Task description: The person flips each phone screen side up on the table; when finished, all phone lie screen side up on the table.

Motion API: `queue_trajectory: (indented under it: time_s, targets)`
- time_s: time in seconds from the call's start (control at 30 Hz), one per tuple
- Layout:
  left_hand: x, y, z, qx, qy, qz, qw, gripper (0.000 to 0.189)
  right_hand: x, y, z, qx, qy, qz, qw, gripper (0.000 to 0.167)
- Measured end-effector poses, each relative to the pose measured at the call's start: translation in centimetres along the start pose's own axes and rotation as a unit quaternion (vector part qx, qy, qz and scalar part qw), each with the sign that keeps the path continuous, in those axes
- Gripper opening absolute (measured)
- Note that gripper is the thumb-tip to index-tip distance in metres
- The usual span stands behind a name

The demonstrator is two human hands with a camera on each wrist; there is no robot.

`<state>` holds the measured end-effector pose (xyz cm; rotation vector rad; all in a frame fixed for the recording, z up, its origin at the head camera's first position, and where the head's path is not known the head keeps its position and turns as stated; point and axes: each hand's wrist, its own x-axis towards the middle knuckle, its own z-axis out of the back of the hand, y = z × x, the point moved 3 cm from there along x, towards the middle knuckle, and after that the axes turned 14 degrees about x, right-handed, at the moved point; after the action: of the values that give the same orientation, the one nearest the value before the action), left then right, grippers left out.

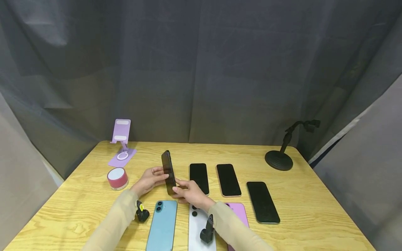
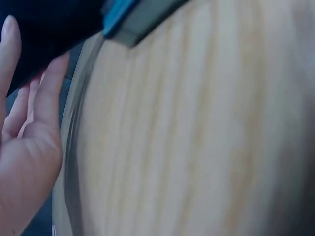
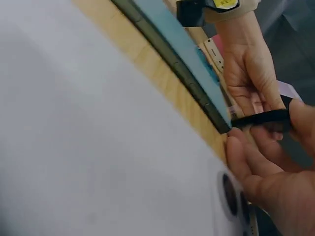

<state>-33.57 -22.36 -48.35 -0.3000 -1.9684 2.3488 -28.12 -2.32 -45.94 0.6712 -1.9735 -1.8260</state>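
A black phone (image 1: pixel 167 167) is tilted up on edge above the table, between my two hands. My left hand (image 1: pixel 151 180) holds its left side, thumb on the near face and fingers behind, as the left wrist view also shows with the dark phone (image 2: pixel 44 37). Lower down, my right hand (image 1: pixel 192 194) pinches the phone's bottom end; in the right wrist view the thin black phone (image 3: pixel 263 118) runs between both hands. Below them lie a light blue phone (image 1: pixel 162 226) and a white phone (image 1: pixel 198 226), face down, the latter partly covered by my right wrist.
A purple phone (image 1: pixel 240 213) lies partly under my right forearm. Black-screened phones (image 1: pixel 198 177) (image 1: pixel 229 180) (image 1: pixel 263 202) lie to the right. A purple phone stand (image 1: pixel 121 130) and a pink-and-white round object (image 1: pixel 117 178) stand left. A black stand (image 1: pixel 278 160) is at the back right.
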Motion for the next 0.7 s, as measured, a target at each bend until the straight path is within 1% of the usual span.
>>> queue_trajectory:
  time_s: [0.03,0.1,0.17,0.27,0.37,0.43,0.53,0.63,0.7]
  targets:
    - [0.05,0.03,0.06,0.009,-0.017,0.005,0.9998,0.059,-0.01,-0.11,0.07,-0.002,-0.006,0.003,1.0,0.049]
    - [0.09,0.07,0.13,0.034,-0.041,0.014,0.9985,0.058,-0.09,-0.31,0.21,0.002,-0.021,0.008,0.9998,0.048]
    - [0.07,0.07,0.11,0.054,-0.056,0.025,0.9967,0.058,-0.08,-0.62,0.34,0.007,-0.031,0.012,0.9994,0.046]
    - [-0.04,-0.06,0.05,0.073,-0.056,0.027,0.9954,0.058,0.0,-0.96,0.39,0.019,-0.037,0.011,0.9991,0.048]
    - [-0.13,-0.15,0.1,0.079,-0.064,0.029,0.9944,0.057,0.12,-1.04,0.32,0.02,-0.041,0.006,0.999,0.049]
    - [-0.21,-0.14,0.2,0.078,-0.071,0.031,0.9939,0.056,0.23,-1.05,0.25,0.01,-0.045,0.005,0.9989,0.049]
    - [-0.31,-0.12,0.41,0.079,-0.085,0.034,0.9927,0.053,0.43,-1.05,0.13,-0.021,-0.059,0.002,0.9981,0.049]
    - [-0.41,-0.18,0.59,0.085,-0.094,0.033,0.9914,0.052,0.57,-1.05,-0.02,-0.056,-0.074,0.002,0.9957,0.049]
    - [-0.5,-0.25,0.65,0.091,-0.098,0.033,0.9905,0.052,0.63,-1.07,-0.17,-0.069,-0.086,-0.002,0.9939,0.048]
